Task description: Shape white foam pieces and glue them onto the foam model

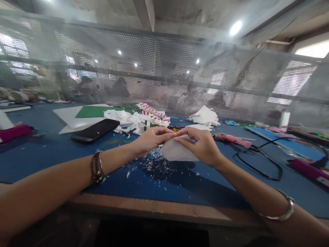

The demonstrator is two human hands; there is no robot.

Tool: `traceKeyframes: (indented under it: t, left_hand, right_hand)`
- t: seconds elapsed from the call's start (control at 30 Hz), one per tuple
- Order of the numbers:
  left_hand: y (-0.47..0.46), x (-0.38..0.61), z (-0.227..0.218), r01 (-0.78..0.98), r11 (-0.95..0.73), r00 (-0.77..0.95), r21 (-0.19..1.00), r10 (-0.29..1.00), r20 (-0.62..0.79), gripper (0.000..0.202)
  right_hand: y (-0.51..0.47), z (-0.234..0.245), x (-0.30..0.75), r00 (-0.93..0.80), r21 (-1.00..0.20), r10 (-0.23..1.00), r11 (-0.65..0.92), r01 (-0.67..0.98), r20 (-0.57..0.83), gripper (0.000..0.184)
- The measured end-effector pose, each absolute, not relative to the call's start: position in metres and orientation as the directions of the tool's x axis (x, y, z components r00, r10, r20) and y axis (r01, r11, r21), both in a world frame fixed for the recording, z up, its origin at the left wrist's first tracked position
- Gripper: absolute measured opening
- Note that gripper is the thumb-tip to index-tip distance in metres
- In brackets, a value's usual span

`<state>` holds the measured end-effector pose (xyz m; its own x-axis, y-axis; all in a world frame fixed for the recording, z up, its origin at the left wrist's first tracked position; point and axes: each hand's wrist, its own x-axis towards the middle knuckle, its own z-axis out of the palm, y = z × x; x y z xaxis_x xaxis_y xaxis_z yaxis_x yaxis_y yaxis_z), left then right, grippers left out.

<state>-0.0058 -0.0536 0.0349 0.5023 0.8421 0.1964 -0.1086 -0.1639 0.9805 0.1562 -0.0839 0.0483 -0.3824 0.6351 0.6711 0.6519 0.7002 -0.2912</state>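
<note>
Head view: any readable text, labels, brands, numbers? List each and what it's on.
No text can be read in this view.
black phone: tiny pale mark on its face, too small to read.
pink tool: white label patch at its far right end, blurred.
white container: too blurred to show any print.
white paper, pinched by left hand and right hand: no print visible.

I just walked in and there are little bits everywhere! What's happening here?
A person holds a white sheet with both hands: the left hand and right hand pinch its top edge over the blue table. Tiny white scraps lie beneath it. A black phone rests to the left.
</note>
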Motion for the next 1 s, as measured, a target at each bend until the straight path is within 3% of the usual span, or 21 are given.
traceKeyframes:
  t: [0.7,0.9,1.0]
  left_hand:
    - [-0.0555,-0.0076,0.0323,0.050,-0.568,0.489,0.822,0.731,0.476,0.016]
    - [-0.0546,-0.0096,0.0323,0.215,-0.724,0.440,0.656,0.671,0.597,0.020]
    - [-0.0521,-0.0114,0.0327,0.189,-0.704,0.446,0.685,0.683,0.579,0.018]
  right_hand:
    - [-0.0835,0.0460,0.1543,-0.381,-0.167,0.574,0.683,0.711,0.725,0.008]
    - [-0.0836,0.0445,0.1527,-0.358,-0.211,0.590,0.682,0.700,0.724,0.009]
    - [-0.0836,0.0454,0.1529,-0.330,-0.285,0.614,0.690,0.665,0.717,0.011]
